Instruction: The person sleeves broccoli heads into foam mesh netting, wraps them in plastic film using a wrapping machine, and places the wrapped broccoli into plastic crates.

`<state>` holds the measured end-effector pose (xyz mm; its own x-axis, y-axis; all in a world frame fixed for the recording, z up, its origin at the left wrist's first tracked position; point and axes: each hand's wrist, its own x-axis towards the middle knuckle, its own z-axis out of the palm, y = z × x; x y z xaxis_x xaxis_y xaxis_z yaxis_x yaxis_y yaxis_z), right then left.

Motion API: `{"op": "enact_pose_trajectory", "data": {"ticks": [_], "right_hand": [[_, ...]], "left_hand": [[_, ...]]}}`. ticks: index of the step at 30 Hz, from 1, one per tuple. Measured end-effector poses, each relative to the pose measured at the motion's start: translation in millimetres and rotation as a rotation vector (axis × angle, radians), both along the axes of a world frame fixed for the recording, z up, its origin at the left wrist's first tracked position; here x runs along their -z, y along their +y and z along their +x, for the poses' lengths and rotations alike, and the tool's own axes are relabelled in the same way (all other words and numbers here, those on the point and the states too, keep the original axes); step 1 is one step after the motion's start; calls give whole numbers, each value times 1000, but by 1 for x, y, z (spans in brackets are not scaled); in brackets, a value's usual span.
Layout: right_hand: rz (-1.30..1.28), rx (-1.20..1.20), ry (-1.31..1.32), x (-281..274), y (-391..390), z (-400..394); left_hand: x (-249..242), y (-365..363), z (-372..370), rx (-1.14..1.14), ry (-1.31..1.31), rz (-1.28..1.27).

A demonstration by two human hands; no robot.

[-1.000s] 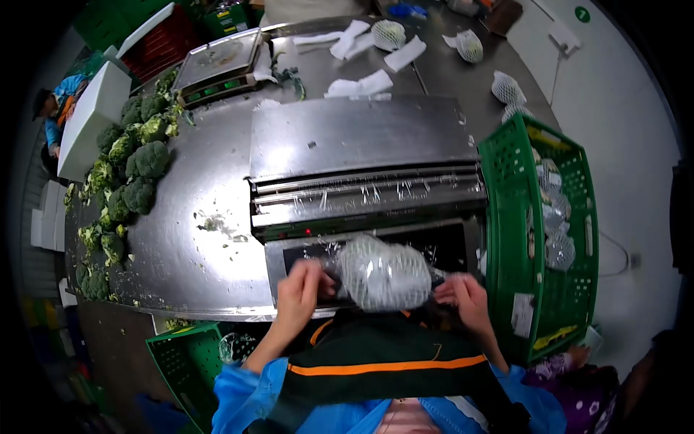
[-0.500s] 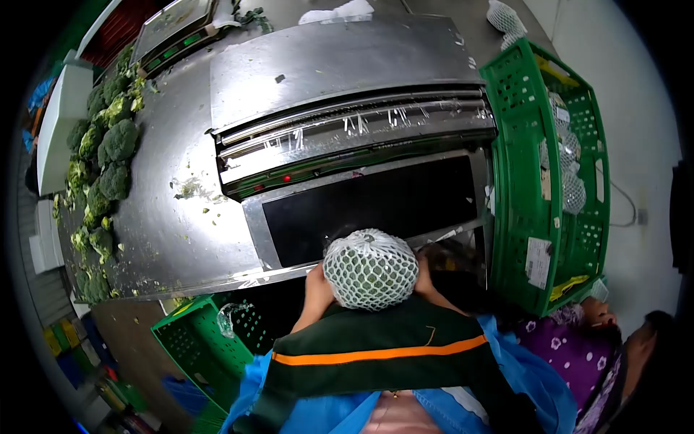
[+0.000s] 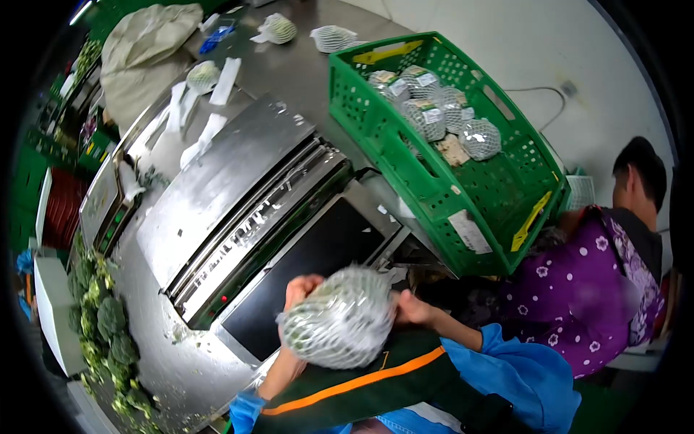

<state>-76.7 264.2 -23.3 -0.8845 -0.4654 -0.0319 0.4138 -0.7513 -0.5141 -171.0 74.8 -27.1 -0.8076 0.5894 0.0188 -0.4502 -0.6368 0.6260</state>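
Note:
In front of my chest is a round broccoli (image 3: 340,318) in a white foam net, with a shiny film over it that is slightly blurred. My left hand (image 3: 298,298) grips its left side, the lower fingers hidden behind it. On the other side my right hand (image 3: 413,309) presses against it with bent fingers. Just beyond lies the black plate (image 3: 303,271) of a film-sealing machine. Its metal sealing bar (image 3: 267,224) carries bits of film.
At right a green crate (image 3: 426,173) holds several netted, labelled broccoli (image 3: 425,119). Loose broccoli heads (image 3: 112,318) line the table's left side. White foam nets (image 3: 206,137) lie at the back. A person in a purple flowered garment (image 3: 571,289) is at right.
My view has turned right, bringing the green crate's contents into sight. The netted broccoli has tilted in my hands, and my left hand has moved up its side.

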Motion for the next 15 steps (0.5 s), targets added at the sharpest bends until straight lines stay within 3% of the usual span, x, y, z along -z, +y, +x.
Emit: {"op": "enact_pose_trajectory", "data": {"ticks": [1,2,5,8,9,11,12,14,15], "right_hand": [[-43,61,-6,-5,6,-4],[-65,156,-22,-14,20,-11],[-114,506,15,-48,91,-40],[-62,809,72,-84,190,-62],[-19,887,3,-87,221,-65],[121,1066,-333,-80,266,-70],[74,966,-417,-66,283,-69],[754,882,-173,14,305,-76],[738,931,-311,32,303,-91]], "left_hand": [[-31,15,-3,-31,70,-323],[-73,34,-7,-26,179,-402],[-117,75,-17,0,560,-165],[-91,68,-29,-7,1050,-587],[-88,67,-26,-53,1091,-799],[-54,50,-23,-36,930,-889],[-46,43,-23,-126,961,-947],[-15,20,-19,-249,1055,-1097],[9,4,-15,-279,1125,-1189]]}}
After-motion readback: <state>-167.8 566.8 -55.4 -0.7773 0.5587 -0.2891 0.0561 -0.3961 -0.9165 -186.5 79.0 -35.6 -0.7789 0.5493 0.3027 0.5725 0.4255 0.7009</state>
